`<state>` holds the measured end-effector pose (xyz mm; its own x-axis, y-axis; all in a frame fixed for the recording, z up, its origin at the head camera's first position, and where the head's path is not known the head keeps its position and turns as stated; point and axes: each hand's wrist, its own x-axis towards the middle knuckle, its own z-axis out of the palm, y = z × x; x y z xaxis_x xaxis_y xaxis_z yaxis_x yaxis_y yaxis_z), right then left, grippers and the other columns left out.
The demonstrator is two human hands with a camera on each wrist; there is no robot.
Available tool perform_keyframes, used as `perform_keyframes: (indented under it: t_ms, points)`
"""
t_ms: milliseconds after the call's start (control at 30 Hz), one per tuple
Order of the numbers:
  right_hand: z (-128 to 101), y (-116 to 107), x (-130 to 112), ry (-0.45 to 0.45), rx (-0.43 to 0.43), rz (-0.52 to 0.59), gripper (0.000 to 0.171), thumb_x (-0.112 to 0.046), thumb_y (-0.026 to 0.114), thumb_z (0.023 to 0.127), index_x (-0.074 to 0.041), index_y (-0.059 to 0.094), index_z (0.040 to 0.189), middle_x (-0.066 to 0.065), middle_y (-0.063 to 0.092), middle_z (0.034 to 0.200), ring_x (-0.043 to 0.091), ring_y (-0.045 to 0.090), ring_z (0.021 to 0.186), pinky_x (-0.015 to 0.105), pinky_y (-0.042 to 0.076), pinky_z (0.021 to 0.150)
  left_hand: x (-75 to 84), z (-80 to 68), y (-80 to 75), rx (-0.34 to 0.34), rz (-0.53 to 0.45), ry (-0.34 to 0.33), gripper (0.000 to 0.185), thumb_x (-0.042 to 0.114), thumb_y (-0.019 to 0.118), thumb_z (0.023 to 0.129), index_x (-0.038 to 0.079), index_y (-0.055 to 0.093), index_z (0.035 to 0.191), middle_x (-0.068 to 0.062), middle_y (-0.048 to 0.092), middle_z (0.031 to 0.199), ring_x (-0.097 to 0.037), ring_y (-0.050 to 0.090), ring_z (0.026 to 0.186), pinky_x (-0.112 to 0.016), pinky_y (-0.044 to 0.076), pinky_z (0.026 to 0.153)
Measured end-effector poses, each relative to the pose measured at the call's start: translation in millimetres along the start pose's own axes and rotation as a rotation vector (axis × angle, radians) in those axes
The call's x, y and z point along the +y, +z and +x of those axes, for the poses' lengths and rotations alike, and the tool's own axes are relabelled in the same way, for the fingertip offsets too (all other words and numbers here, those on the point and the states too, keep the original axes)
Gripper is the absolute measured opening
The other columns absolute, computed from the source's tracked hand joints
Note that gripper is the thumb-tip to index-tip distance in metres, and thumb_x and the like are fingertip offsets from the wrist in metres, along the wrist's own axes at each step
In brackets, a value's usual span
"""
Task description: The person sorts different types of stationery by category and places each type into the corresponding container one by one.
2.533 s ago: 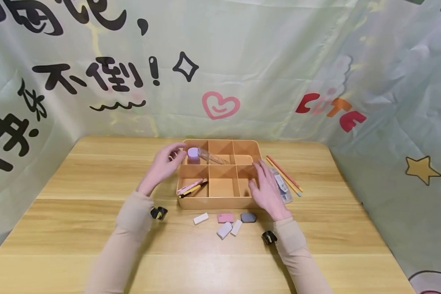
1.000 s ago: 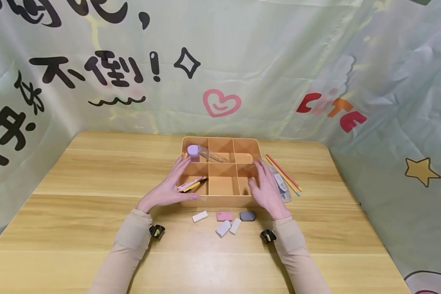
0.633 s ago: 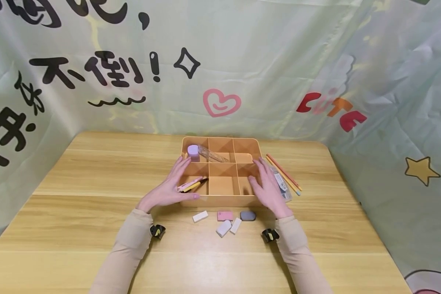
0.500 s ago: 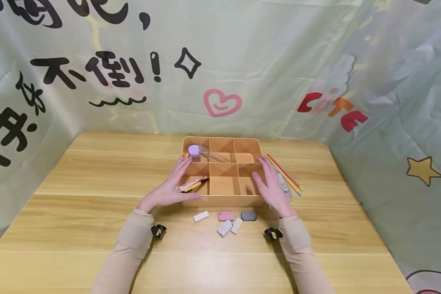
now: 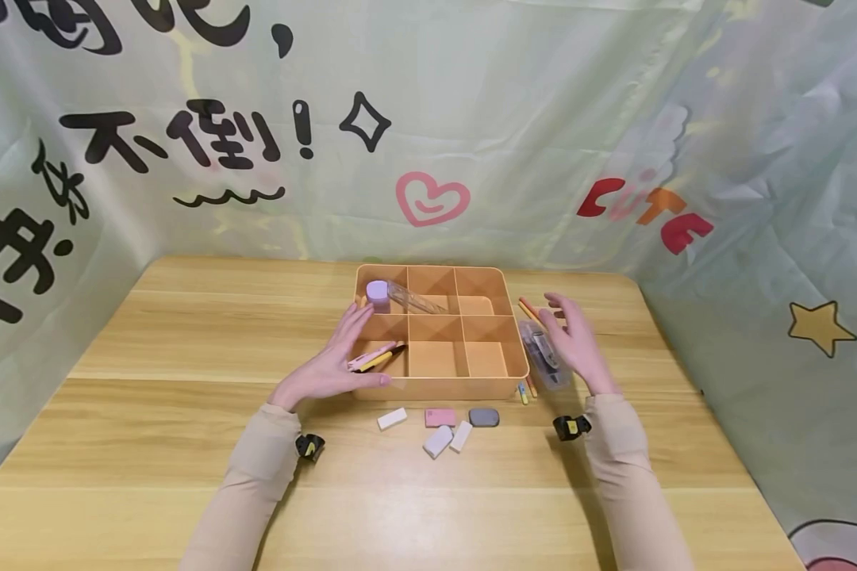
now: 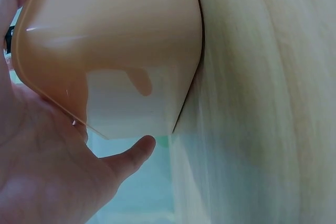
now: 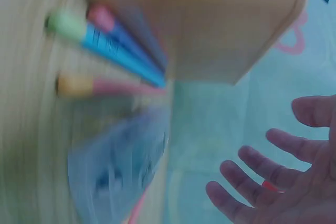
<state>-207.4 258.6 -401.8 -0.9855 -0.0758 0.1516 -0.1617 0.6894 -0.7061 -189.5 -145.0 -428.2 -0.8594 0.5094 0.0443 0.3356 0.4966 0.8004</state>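
my left hand [image 5: 332, 366] lies flat along the left wall of the orange tray [image 5: 517, 349], fingers straight and the thumb along its near left corner; the left wrist view shows the palm pressed to that rounded corner, nothing pinched. my right hand [image 5: 574, 342] hangs spread and slack just right of the tray, gripping nothing, above a clear plastic packet [image 5: 540, 357] and the coloured pencils [image 5: 530, 311] that lie slanted against the tray's right wall, their ends poking out near its front corner.

inside the tray, the far left compartment holds a lilac capped tube [image 5: 378, 293] with its clear body leaning over the divider, and the near left one holds pink and yellow pens [image 5: 373, 361] slanted over the rim, right by my left fingers. five erasers [image 5: 439, 424] sit loose on the table [image 5: 150, 381] just in front of the tray.

my worries: only one hand bears on the tray, so i judge any push from the left would slide it right into the packet and pencils and roll them toward the table edge. a downward reach with the right hand could scatter the pencils, since they lie loose. the leaning pens could tip out if my left fingers brush them. the right wrist view is blurred, so i cannot tell how close that hand is to the packet.
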Motion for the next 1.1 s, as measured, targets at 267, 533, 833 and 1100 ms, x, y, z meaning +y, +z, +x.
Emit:
perform_keyframes:
  t_ms: [267, 533, 833, 1100]
  points:
    - [19.2, -19.4, 23.2, 0.104, -0.111, -0.207, 0.049, -0.021, 0.043, 0.104, 0.012, 0.046, 0.141, 0.037, 0.055, 0.127, 0.048, 0.057, 0.112, 0.060, 0.049, 0.095, 0.6, -0.1, 0.1, -0.001, 0.006, -0.005, 0.120, 0.044, 0.082, 0.081, 0.014, 0.001, 0.163, -0.010, -0.009, 0.171, -0.028, -0.016, 0.158, -0.069, 0.007, 0.123]
    - [36.4, -23.2, 47.3, 0.197, -0.265, -0.342, 0.038, -0.019, 0.052, 0.099, 0.014, 0.061, 0.116, 0.034, 0.064, 0.113, 0.040, 0.063, 0.099, 0.050, 0.054, 0.087, 0.4, -0.7, -0.2, -0.007, -0.022, -0.001, 0.120, 0.042, 0.083, 0.081, 0.013, 0.001, 0.163, -0.010, -0.010, 0.171, -0.029, -0.017, 0.158, -0.071, 0.010, 0.121]
    - [38.1, -25.3, 65.0, 0.265, -0.324, -0.330, 0.037, -0.021, 0.057, 0.100, 0.015, 0.065, 0.106, 0.025, 0.067, 0.096, 0.027, 0.061, 0.083, 0.026, 0.048, 0.066, -0.8, 0.4, 1.1, -0.004, -0.014, -0.002, 0.119, 0.043, 0.083, 0.081, 0.013, 0.002, 0.163, -0.008, -0.008, 0.172, -0.027, -0.017, 0.158, -0.071, 0.009, 0.122]
    - [34.9, -18.3, 62.0, 0.248, -0.312, -0.409, 0.033, -0.018, 0.055, 0.101, 0.013, 0.065, 0.106, 0.028, 0.068, 0.099, 0.032, 0.062, 0.084, 0.041, 0.053, 0.075, -1.3, 1.2, 1.3, -0.002, -0.012, -0.001, 0.119, 0.042, 0.083, 0.081, 0.014, 0.002, 0.163, -0.008, -0.008, 0.172, -0.027, -0.017, 0.158, -0.071, 0.010, 0.122]
